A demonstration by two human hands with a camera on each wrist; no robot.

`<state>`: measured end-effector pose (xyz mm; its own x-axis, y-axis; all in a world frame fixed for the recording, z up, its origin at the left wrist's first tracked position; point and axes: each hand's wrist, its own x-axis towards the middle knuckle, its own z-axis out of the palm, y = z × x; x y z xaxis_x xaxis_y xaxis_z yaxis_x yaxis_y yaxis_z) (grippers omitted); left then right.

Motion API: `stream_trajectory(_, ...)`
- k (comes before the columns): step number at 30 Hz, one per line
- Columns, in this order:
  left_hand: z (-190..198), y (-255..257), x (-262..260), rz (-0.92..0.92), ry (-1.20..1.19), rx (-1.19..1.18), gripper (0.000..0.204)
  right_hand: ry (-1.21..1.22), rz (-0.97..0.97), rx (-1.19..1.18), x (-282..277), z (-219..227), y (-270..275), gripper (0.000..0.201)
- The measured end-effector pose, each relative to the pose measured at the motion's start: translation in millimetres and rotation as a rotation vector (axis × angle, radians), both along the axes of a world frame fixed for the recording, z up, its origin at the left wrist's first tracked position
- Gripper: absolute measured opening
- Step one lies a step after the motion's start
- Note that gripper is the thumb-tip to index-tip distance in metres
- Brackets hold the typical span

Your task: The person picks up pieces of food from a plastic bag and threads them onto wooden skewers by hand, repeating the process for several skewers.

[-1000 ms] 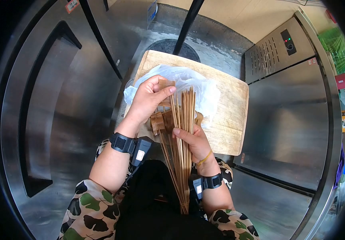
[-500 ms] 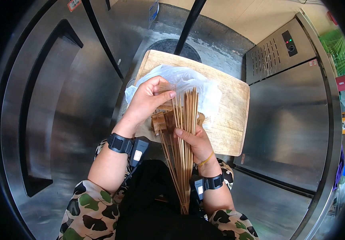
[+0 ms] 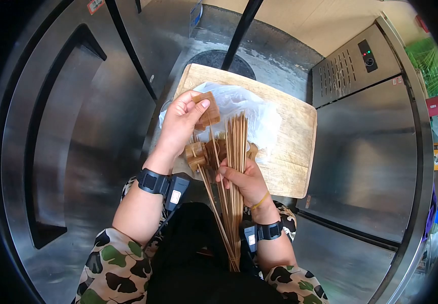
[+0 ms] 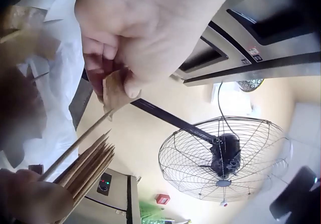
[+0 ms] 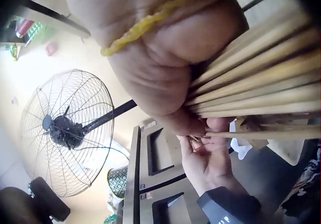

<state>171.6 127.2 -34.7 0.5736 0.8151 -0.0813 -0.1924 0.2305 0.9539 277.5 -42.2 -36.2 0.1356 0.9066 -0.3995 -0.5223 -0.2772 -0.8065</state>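
Note:
The left hand (image 3: 178, 124) pinches flat brown pieces (image 3: 209, 109) between thumb and fingers; in the left wrist view a thin stick (image 4: 75, 144) meets the brown piece (image 4: 114, 92) under that hand (image 4: 135, 33). A bundle of thin wooden sticks (image 3: 235, 147) stands in the grip of the right hand (image 3: 249, 182), points away from the body. Left of the bundle, more sticks (image 3: 212, 197) slant down, with brown folded pieces (image 3: 195, 155) at their upper ends. In the right wrist view the right hand (image 5: 165, 58) wraps the sticks (image 5: 261, 83).
Crumpled white plastic (image 3: 259, 119) lies on a wooden board (image 3: 292, 147) beyond the hands. Steel cabinets stand at the left (image 3: 97, 142) and right (image 3: 366, 152). A black pole (image 3: 240, 35) rises behind the board. A wire fan (image 4: 223, 159) shows in the left wrist view.
The left hand has drawn back left from the bundle's tips, and the brown pieces in it now show more fully. One stick near it leans away from the bundle.

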Motion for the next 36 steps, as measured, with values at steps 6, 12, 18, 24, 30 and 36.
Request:
stream_trajectory(6,2.9,-2.9,-0.6,-0.016,0.013,0.092,0.012,-0.027,-0.017,0.003,0.4,-2.8,-0.6,0.009)
stream_trajectory(12,6.5,-7.9,-4.9,-0.083,0.037,0.124,0.010,-0.062,-0.042,-0.028,-0.1,-3.0,-0.7,0.010)
stream_trajectory(18,5.8,-8.1,-9.5,-0.162,0.125,0.090,0.009,-0.067,-0.076,-0.039,-1.3,-3.1,-1.0,0.010)
stream_trajectory(24,9.0,-11.4,-10.7,-0.207,0.143,-0.006,0.009,-0.064,-0.077,-0.037,-0.7,-4.5,-1.2,0.011)
stream_trajectory(30,10.2,-16.5,-2.9,-0.049,0.085,0.077,0.010,-0.050,-0.057,-0.023,-2.1,0.6,0.6,0.012)
stream_trajectory(36,5.5,-15.7,-0.3,-0.041,0.107,0.077,0.014,-0.039,-0.050,-0.009,-0.3,0.5,-1.5,0.012)
